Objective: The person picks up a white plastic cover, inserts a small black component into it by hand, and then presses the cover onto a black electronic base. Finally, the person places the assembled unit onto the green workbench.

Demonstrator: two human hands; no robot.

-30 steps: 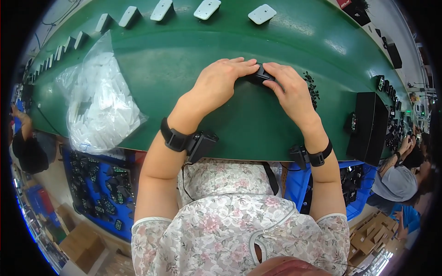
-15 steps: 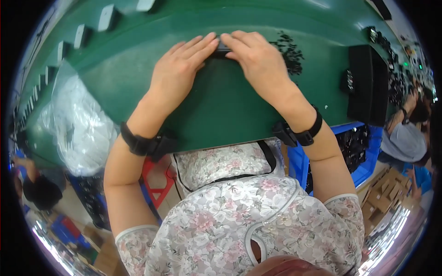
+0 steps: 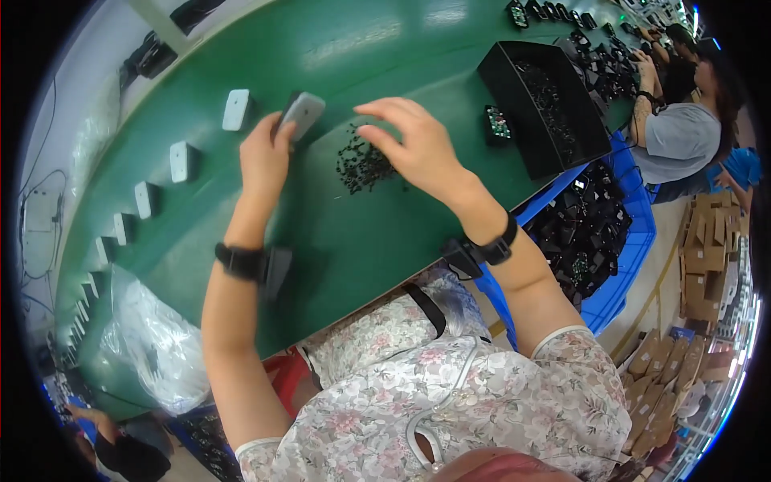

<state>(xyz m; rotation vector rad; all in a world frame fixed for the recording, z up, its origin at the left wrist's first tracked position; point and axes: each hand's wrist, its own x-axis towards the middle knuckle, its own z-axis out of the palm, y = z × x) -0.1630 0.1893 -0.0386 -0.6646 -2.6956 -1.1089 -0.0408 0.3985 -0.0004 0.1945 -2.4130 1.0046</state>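
Observation:
My left hand (image 3: 263, 159) is closed on a small box-shaped device (image 3: 303, 115) with a light grey face and a black body, lifted above the green table. To its right, my right hand (image 3: 414, 145) holds nothing, with thumb and fingers apart. Beneath and beside that hand lies a loose pile of small black parts (image 3: 361, 165), too small to name. A similar grey-faced device (image 3: 236, 110) stands on the table left of the one I hold.
More devices (image 3: 181, 162) form a curved row along the left. A clear plastic bag (image 3: 157, 345) lies at the left edge. On the right are a black bin (image 3: 554, 104), a circuit board piece (image 3: 496, 124) and a blue crate (image 3: 618, 281) of black parts. Another person (image 3: 675, 128) works beyond.
My view has turned to the right. Both hands were together around a dark piece; now my left hand holds up the grey-faced device and my right hand has come away, open.

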